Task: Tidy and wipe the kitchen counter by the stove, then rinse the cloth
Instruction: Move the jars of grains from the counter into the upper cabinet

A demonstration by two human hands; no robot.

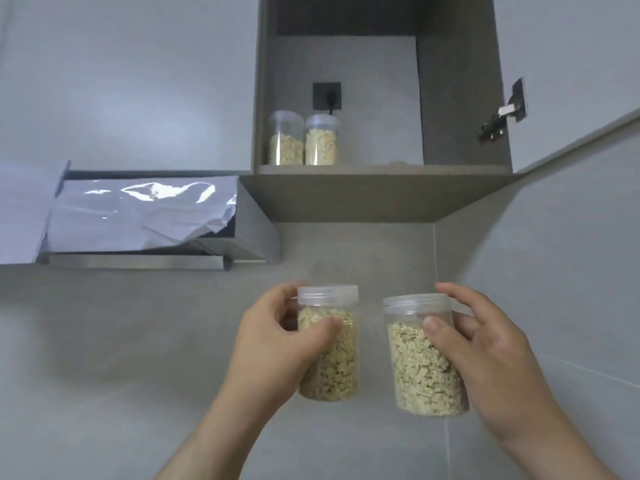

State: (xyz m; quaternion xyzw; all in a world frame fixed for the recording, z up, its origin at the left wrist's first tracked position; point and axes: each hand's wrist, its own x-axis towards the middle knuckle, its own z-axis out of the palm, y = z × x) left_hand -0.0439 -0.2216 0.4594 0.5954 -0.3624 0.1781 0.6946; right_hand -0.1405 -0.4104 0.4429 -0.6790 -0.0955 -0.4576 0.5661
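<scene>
Grips: our left hand (277, 344) clasps left jar (337, 372); right hand (491, 368) clasps right jar (415, 375).
Risk: we could clip the shelf (381, 169) and drop one.

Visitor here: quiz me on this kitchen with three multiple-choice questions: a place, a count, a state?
1. Where do the stored jars stand? A in a sink B in the open cupboard C on a chair
2. How many jars show? A two B three C four
3. What is the left hand doing? A hanging idle B gripping a jar C wiping
Answers: 1 B, they sit on its shelf; 2 C, two stored plus the left-hand jar and right-hand jar; 3 B, its fingers curl round a jar.
</scene>
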